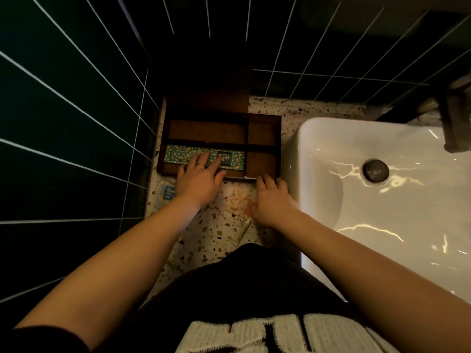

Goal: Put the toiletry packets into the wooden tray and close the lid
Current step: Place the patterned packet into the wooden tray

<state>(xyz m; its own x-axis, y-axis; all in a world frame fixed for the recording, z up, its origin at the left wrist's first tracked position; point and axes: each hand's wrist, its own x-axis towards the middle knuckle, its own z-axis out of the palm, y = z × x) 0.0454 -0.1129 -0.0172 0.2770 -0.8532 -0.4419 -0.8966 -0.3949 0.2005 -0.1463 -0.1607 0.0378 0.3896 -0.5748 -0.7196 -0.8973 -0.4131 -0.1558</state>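
The wooden tray [265,128] sits left of the sink [318,138] — one packet [178,154] in its near compartment.

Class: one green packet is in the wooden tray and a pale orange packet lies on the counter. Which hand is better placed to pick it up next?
Probably the right hand: it rests beside the pale orange packet, while the left hand presses the green packet into the wooden tray.

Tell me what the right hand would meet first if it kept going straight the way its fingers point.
The right hand points away from the person, fingers at the near rim of the wooden tray. It would meet that rim at once, then the empty right-hand compartment behind it; whether the fingers already touch the rim is unclear.
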